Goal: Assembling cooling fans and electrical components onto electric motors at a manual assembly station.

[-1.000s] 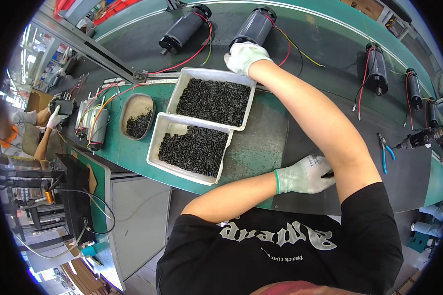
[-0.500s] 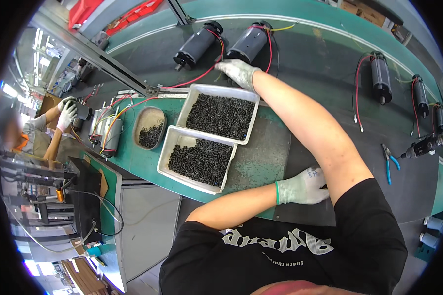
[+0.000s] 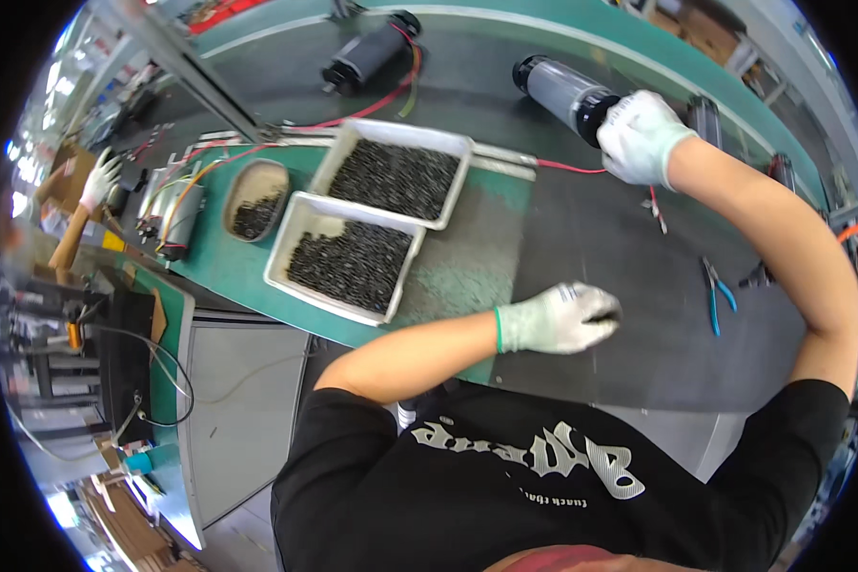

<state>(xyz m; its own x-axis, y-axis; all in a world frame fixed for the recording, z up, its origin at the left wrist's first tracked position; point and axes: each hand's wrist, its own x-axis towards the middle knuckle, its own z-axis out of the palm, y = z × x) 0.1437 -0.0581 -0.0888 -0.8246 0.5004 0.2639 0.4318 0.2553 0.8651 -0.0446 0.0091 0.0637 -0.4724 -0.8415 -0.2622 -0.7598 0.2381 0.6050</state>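
Note:
My right hand, in a white glove, reaches far out over the dark belt and grips the black end of a cylindrical motor lying on its side. A red wire runs from the motor toward the trays. My left hand, also gloved, rests on the dark mat near my body with its fingers curled closed. I cannot tell whether it pinches anything small.
Two white trays of small dark parts and an oval dish sit on the green bench to the left. A second black motor lies farther back. Blue-handled pliers lie at right. A co-worker's gloved hand is at far left.
My right hand has swung from the far corner of the back tray to the right and now grips the motor's end. My left hand has stayed on the mat.

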